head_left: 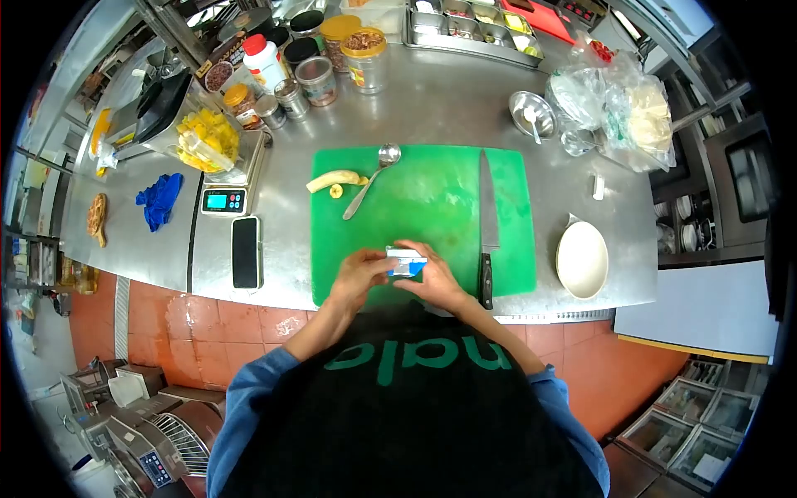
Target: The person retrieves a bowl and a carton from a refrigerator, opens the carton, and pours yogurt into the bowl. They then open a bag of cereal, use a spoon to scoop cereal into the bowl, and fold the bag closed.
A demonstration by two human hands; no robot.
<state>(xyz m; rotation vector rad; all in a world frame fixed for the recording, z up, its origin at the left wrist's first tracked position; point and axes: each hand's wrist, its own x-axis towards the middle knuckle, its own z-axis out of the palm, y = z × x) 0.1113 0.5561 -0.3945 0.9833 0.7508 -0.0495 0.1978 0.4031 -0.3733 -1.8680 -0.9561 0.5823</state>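
The left grip (360, 272) partly hides the blue-and-white packet (407, 266).

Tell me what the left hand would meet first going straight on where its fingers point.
The small blue-and-white packet, which the left hand is touching; then apparently the right hand beyond it, though this single view leaves depth unclear.

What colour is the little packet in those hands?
The packet is blue and white, in the head view.

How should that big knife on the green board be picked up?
Probably by the black handle, from the near side with the right hand: the knife lies to the right of that hand, handle end nearest, blade pointing away.
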